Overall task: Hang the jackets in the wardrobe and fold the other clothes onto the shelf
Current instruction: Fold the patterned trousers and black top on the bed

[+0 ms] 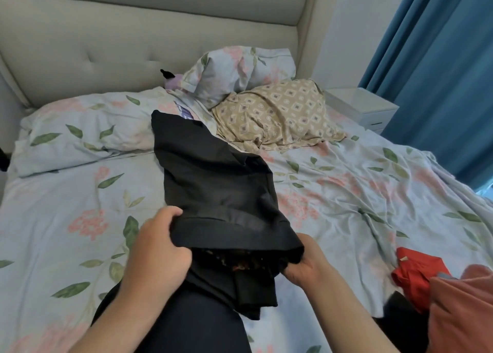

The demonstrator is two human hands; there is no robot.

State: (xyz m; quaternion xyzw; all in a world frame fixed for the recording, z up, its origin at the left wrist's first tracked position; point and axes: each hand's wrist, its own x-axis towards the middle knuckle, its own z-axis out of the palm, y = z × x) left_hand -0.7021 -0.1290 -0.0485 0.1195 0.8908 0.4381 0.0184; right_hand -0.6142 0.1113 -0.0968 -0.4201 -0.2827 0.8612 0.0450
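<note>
You are gripping the black garment (213,176) by its near end with both hands. Your left hand (157,248) is curling over its left corner, and your right hand (304,267) is clutching the right corner from beneath. The garment is stretching away from you across the floral bed sheet (346,192). To its right, a red garment (416,270) and a salmon garment (464,307) are lying bunched together. Beyond its far end, a beige patterned cloth (280,112) is lying just beside a floral pillow (240,70).

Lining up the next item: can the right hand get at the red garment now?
Probably not yet: the right hand grips the black garment; otherwise bare sheet leaves the red garment open.
</note>
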